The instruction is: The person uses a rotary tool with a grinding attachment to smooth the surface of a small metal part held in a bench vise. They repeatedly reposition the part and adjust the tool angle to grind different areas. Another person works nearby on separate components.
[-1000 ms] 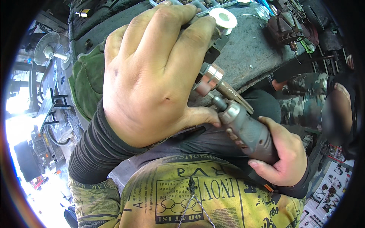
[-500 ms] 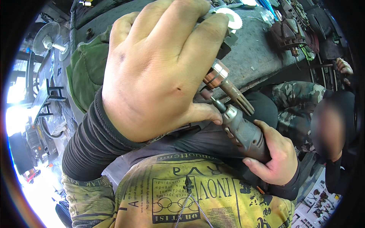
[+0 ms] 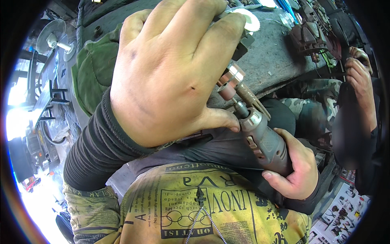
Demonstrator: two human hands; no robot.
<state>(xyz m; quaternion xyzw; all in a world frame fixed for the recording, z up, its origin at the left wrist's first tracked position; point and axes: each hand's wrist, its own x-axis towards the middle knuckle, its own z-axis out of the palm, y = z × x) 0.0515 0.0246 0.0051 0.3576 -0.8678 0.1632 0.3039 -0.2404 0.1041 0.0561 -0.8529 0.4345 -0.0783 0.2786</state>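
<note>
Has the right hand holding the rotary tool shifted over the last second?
Cannot tell. The right hand grips the grey rotary tool as before, at the same spot against the dark workbench; the head camera itself moved, so small shifts are unclear.

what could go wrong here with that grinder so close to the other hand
The rotary tool in the right hand has its small drum tip right beside the left hand, whose thumb lies near the collar: a slip might nick it. The metal part, held only by fingers, could twist.
</note>
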